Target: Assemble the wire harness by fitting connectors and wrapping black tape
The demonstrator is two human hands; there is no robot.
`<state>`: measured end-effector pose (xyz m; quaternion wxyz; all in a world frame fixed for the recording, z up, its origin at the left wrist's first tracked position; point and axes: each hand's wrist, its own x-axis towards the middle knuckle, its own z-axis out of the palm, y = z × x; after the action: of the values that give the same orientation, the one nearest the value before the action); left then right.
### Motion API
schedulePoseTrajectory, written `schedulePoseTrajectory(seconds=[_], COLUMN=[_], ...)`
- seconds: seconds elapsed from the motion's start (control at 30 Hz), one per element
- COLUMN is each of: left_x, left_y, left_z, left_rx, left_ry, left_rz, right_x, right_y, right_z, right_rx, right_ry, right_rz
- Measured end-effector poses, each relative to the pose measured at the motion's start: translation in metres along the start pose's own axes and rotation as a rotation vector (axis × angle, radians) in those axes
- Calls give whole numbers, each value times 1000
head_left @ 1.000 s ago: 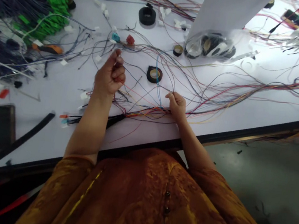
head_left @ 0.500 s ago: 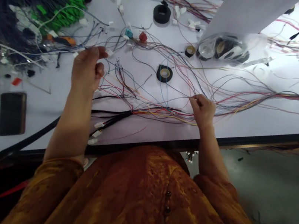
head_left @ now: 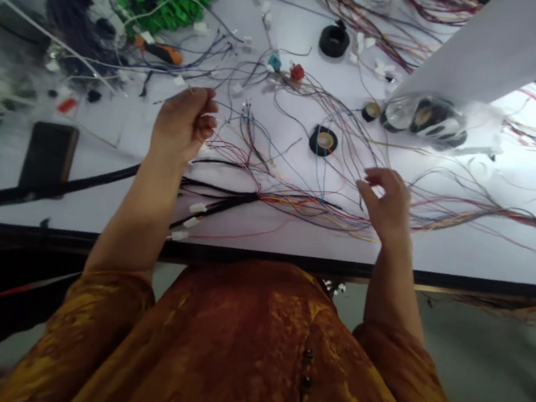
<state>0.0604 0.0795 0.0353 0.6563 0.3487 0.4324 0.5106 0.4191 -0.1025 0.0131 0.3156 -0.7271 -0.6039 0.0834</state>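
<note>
My left hand is above the left part of the wire harness, its fingers curled and thumb pressed in. A thin dark wire runs into its grip. Over the right part of the harness is my right hand, thumb and forefinger apart and nothing visible between them. Between the hands lie loose coloured wires, which come out of black sleeving with white connectors near the table edge. A blue connector and a red connector are farther back.
A black tape roll lies among the wires, another tape roll behind. Bagged rolls stand by a white post. At left are green-tagged wires, an orange-handled tool, a dark phone-like slab and a black tube.
The whole view has shifted and turned, so table items appear farther right. My right thumb and forefinger have parted from their pinch on a thin wire. My left hand stays closed.
</note>
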Motion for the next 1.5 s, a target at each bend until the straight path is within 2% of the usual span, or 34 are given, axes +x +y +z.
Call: schedulePoseTrajectory(seconds=[0.1, 0.17, 0.2, 0.27, 0.33, 0.37, 0.47, 0.53, 0.6, 0.7, 0.77, 0.83, 0.93, 1.0, 1.07, 1.13, 1.2, 1.27, 1.37, 1.5], left_x=[-9, -13, -15, -17, -18, -18, -17, -16, -16, -13, -10, -5, 1, 4, 5, 4, 0, -7, -18, -27], left_y=[2, 5, 7, 12, 16, 17, 13, 5, -2, -8, -11, -16, -31, -43, -50, -50, -45, -37, -32, -43], left_z=[4, 7, 8, 7, 0, -6, -22, -29, -33, -41, -53, -70, -93, -100, -100, -95, -88, -82, -73, -60], left_rx=[117, 211, 247, 280, 258, 233, 154, 158, 226, 360, 433, 572, 985, 1249, 1354, 1274, 1047, 795, 541, 304], left_ry=[-143, -197, -209, -201, -158, -133, -83, -47, -12, 28, 31, 4, -91, -150, -150, -108, -80, -113, -144, -31], left_rz=[143, 214, 241, 283, 290, 279, 234, 254, 319, 424, 451, 447, 420, 426, 467, 496, 474, 402, 306, 309], right_x=[37, 65, 79, 100, 111, 112, 105, 98, 93, 95, 100, 103, 99, 88, 75, 61, 49, 39, 30, 26], right_y=[-85, -138, -161, -196, -216, -222, -225, -222, -219, -222, -225, -227, -226, -223, -219, -214, -209, -204, -198, -192], right_z=[35, 63, 76, 99, 116, 122, 135, 142, 147, 154, 156, 156, 156, 157, 157, 156, 155, 152, 148, 145], right_rx=[263, 348, 382, 429, 472, 499, 585, 640, 679, 734, 802, 881, 946, 970, 989, 996, 992, 979, 935, 862], right_ry=[-85, -134, -193, -442, -626, -651, -533, -488, -548, -743, -767, -690, -600, -590, -596, -637, -696, -690, -530, -363], right_rz=[-348, -466, -490, -435, -354, -326, -272, -229, -175, -77, -23, 4, 4, -14, -27, -14, 17, 18, -18, -28])
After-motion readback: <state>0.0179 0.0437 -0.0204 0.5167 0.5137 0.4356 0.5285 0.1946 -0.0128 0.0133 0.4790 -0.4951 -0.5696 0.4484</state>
